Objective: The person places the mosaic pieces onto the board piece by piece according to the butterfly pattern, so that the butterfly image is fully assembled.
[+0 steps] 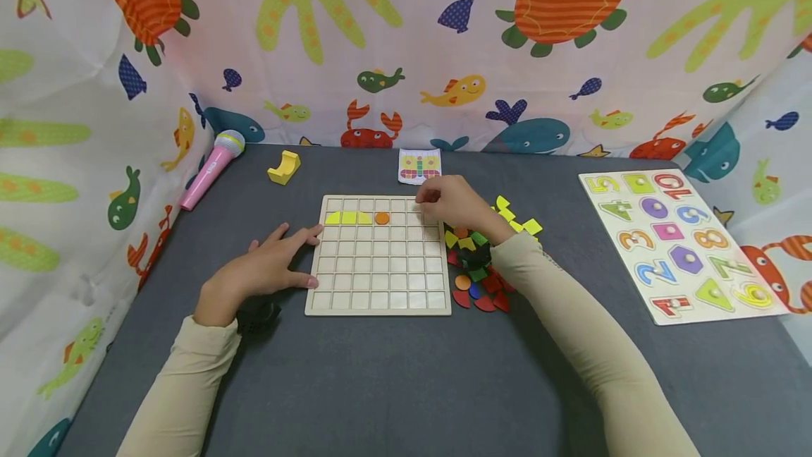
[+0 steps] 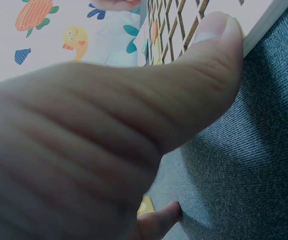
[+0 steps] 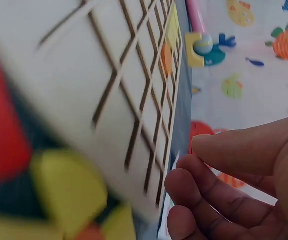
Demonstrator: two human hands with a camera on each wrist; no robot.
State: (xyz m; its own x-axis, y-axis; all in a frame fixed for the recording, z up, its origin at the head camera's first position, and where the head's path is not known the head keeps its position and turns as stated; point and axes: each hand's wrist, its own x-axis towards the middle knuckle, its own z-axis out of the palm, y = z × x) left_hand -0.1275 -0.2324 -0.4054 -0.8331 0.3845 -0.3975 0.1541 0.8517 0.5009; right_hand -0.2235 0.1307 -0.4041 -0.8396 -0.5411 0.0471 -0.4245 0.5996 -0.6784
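Note:
A pale wooden grid board [image 1: 379, 264] lies flat on the dark table. In its top row are several yellow squares [image 1: 348, 218] and an orange disc [image 1: 382, 218]. My left hand [image 1: 266, 266] is spread at the board's left side, with its thumb [image 2: 214, 45] and a fingertip on the edge. My right hand [image 1: 455, 202] is over the board's upper right corner. In the right wrist view its thumb [image 3: 234, 150] meets the curled fingers. No piece shows between those tips, and I cannot tell whether they pinch one.
Loose coloured pieces [image 1: 485, 302] lie right of the board, partly under my right forearm. Behind the board is a small pattern card [image 1: 414, 173]. A pink toy microphone [image 1: 209, 173] and a yellow notched block [image 1: 284, 168] are back left. A number puzzle board [image 1: 643, 270] lies right.

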